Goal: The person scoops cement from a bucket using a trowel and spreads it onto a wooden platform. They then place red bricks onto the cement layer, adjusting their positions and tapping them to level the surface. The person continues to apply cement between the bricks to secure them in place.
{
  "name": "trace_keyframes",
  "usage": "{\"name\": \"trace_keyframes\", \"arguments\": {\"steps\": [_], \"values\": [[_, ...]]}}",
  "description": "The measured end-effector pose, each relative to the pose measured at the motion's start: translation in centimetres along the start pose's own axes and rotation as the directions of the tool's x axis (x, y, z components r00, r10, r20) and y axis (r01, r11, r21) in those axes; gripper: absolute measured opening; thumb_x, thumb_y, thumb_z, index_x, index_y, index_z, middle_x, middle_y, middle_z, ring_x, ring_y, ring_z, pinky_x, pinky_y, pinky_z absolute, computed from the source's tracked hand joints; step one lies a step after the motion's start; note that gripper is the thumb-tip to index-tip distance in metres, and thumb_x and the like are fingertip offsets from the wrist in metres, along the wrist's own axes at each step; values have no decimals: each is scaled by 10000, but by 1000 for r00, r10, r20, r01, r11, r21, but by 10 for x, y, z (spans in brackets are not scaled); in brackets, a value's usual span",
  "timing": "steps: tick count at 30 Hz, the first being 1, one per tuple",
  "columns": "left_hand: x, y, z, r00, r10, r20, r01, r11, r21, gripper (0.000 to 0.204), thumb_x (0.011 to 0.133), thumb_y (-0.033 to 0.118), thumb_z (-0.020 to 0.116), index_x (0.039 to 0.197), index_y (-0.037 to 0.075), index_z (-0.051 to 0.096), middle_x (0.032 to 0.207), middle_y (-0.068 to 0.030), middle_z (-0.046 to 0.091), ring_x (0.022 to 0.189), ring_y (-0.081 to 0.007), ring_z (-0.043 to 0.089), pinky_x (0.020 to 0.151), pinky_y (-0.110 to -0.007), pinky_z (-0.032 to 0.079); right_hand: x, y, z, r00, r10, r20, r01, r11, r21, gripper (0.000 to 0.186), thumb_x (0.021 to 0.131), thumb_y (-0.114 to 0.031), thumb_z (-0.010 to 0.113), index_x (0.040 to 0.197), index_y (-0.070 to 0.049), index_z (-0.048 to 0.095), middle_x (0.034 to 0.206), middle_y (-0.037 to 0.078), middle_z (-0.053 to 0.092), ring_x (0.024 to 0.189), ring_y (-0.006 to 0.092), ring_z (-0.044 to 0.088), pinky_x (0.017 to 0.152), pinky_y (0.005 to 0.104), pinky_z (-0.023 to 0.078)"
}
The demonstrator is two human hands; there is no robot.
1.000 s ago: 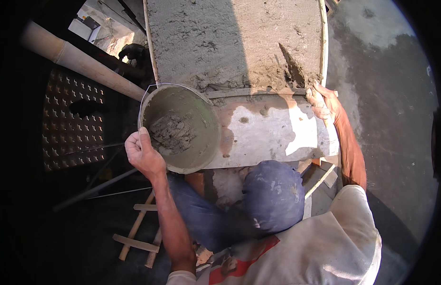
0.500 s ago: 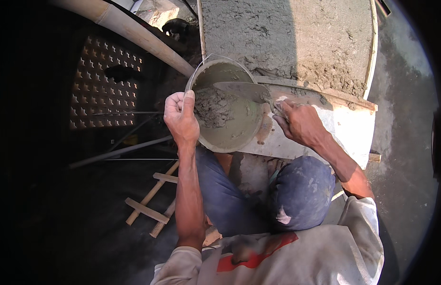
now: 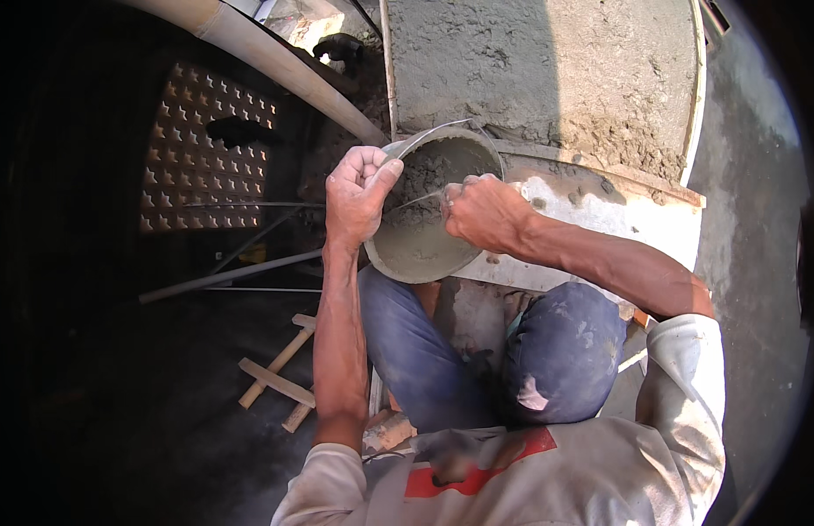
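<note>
A round bucket (image 3: 422,259) coated in grey cement stands tilted in front of me, with wet mortar (image 3: 422,180) inside it. The fingers of my left hand (image 3: 359,195) are closed on the bucket's left rim, thumb toward the inside. My right hand (image 3: 484,213) is wrapped round the handle of a trowel, which the fist hides. Only the trowel's thin blade (image 3: 414,202) shows, edge-on, reaching into the bucket beside the mortar. A wire handle (image 3: 442,127) arches over the bucket's far rim.
Beyond the bucket lies a slab of fresh mortar (image 3: 477,66), edged by a wooden strip (image 3: 591,167). A pale board (image 3: 547,263) extends to its right. A thick pole (image 3: 267,61) slants in from the upper left. Wooden slats (image 3: 276,381) and a perforated wall (image 3: 205,158) are at left.
My right hand has moved left over the bucket, turning the trowel blade from flat to edge-on. The bucket tilts more, and my left hand has shifted slightly right with its rim.
</note>
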State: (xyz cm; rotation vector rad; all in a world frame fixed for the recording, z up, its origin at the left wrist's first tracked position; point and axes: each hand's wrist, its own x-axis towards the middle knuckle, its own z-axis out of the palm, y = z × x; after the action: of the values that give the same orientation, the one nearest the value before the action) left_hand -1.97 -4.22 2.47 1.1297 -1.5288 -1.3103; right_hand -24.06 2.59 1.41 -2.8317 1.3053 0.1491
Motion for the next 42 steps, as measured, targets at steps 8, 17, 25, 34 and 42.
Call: {"name": "trace_keyframes", "arguments": {"steps": [8,17,25,34,42], "values": [[-5,-1,-6,993,3,-115,3,999,51,111,980,96,759,982,40,662,721,129,465,621,25,354,536,-191,268,-24,-3,22,997,-31,69,29,999,30,319,918,-81,611,1176,102,654,902,162,689,741,302,747,591,385,601],[-15,-3,3,980,48,-194,-39,998,48,121,989,95,751,970,30,651,699,128,462,598,27,345,512,-203,269,-21,5,15,996,1,85,2,999,-36,289,921,-85,631,1141,100,665,910,179,670,740,298,747,572,400,610],[-20,2,21,966,59,-250,-40,996,81,145,978,109,764,962,15,654,684,117,483,600,15,373,517,-213,301,-30,4,1,990,28,136,-13,995,-103,154,887,-104,681,938,6,777,891,161,696,780,236,755,587,337,609],[-49,-11,56,947,174,-270,-132,977,165,149,951,96,790,933,25,660,627,99,484,567,-4,390,518,-223,344,-17,15,16,958,250,141,-249,968,-28,172,931,-95,614,927,30,731,834,202,744,771,325,777,649,406,629],[-73,-23,39,965,168,-202,-170,985,3,150,940,34,797,985,5,657,675,105,527,604,27,418,545,-177,327,-31,44,47,958,44,284,-121,958,261,149,771,-140,733,816,2,732,817,209,754,802,364,771,684,458,615]]}}
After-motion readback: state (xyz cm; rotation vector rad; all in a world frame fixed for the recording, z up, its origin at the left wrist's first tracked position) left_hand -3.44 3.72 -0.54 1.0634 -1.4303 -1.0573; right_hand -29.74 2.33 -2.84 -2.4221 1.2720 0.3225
